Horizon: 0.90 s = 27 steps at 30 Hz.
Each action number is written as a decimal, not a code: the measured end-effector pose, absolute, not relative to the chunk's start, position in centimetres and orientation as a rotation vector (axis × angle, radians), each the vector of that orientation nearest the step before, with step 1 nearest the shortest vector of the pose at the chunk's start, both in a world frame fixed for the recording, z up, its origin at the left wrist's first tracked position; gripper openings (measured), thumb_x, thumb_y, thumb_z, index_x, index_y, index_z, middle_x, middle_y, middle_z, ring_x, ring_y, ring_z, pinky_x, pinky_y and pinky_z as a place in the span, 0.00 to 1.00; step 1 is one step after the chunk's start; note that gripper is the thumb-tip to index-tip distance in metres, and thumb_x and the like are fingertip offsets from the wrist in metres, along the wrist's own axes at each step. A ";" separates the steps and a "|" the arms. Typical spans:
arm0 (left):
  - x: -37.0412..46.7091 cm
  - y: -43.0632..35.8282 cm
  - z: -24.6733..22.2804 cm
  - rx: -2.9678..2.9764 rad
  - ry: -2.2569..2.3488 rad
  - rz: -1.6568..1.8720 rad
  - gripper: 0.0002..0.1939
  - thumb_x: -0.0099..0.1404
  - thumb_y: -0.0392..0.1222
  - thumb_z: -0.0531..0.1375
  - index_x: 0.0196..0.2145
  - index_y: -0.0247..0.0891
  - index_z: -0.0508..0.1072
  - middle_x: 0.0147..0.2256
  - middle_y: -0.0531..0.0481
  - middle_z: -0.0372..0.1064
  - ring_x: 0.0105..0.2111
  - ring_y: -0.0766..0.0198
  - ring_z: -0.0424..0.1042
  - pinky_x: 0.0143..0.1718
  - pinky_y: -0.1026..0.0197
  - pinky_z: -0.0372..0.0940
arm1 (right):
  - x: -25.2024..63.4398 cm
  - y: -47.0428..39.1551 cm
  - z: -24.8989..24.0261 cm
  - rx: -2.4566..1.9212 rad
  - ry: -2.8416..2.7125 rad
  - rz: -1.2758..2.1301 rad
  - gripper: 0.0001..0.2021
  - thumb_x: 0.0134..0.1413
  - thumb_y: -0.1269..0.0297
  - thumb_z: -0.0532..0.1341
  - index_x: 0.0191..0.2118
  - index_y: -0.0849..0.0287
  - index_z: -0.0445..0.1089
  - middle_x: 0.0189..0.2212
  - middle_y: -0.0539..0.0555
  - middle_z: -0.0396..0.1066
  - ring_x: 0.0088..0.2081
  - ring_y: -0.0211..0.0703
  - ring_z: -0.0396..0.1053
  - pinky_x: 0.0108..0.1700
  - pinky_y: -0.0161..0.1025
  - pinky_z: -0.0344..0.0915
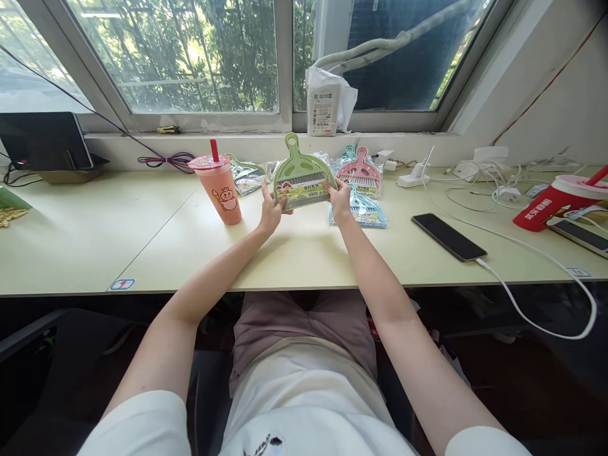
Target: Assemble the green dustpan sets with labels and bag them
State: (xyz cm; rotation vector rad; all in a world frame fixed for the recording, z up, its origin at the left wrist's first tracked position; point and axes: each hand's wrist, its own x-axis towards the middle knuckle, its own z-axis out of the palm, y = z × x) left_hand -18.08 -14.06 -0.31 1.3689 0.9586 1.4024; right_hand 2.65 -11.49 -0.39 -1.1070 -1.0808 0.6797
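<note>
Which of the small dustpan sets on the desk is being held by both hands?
The green dustpan set, gripped by the left hand and right hand. The pink set and blue set lie untouched.

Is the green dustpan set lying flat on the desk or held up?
Held up: the green dustpan set stands tilted, handle topmost, with the left hand and right hand gripping its lower corners above the desk.

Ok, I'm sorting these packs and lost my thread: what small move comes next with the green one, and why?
Probably lower the green dustpan set flat onto the desk: both the left hand and right hand hold it raised by its lower corners, with bare desk directly beneath.
</note>
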 end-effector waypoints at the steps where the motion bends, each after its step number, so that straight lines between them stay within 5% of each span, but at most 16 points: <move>1: -18.1 -13.9 -0.3 1.339 0.970 1.387 0.44 0.67 0.38 0.63 0.73 0.52 0.46 0.51 0.48 0.74 0.39 0.65 0.78 0.34 0.66 0.76 | 2.5 -11.6 -0.3 -1.098 -1.097 0.674 0.20 0.54 0.47 0.68 0.47 0.55 0.79 0.39 0.55 0.77 0.43 0.47 0.72 0.46 0.44 0.71; 7: -18.5 -13.1 -0.4 1.264 1.050 1.308 0.20 0.70 0.46 0.63 0.56 0.41 0.66 0.41 0.48 0.76 0.28 0.68 0.76 0.29 0.66 0.73 | 2.2 -12.0 -0.2 -1.068 -1.191 0.662 0.24 0.57 0.43 0.65 0.53 0.52 0.77 0.43 0.56 0.78 0.47 0.50 0.74 0.48 0.47 0.73; 18: -19.3 -12.1 -1.3 1.354 1.051 1.445 0.09 0.72 0.40 0.57 0.49 0.41 0.62 0.37 0.54 0.72 0.19 0.72 0.73 0.19 0.68 0.64 | 1.5 -12.1 -0.3 -1.093 -1.424 0.593 0.41 0.53 0.24 0.59 0.62 0.50 0.67 0.45 0.57 0.74 0.51 0.55 0.73 0.53 0.50 0.74; 22: -19.1 -11.8 -1.8 1.354 1.063 1.467 0.08 0.72 0.43 0.58 0.44 0.41 0.62 0.33 0.56 0.70 0.17 0.70 0.73 0.15 0.67 0.61 | 1.3 -12.6 -0.2 -1.134 -1.435 0.558 0.50 0.42 0.26 0.68 0.65 0.53 0.63 0.49 0.61 0.74 0.54 0.59 0.72 0.53 0.53 0.74; 27: -19.0 -12.0 -2.0 1.428 1.023 1.492 0.16 0.70 0.52 0.64 0.42 0.41 0.61 0.32 0.56 0.71 0.16 0.71 0.71 0.14 0.67 0.56 | 1.5 -12.2 -0.3 -1.143 -1.440 0.515 0.47 0.46 0.29 0.67 0.64 0.55 0.64 0.50 0.61 0.73 0.51 0.56 0.73 0.54 0.52 0.73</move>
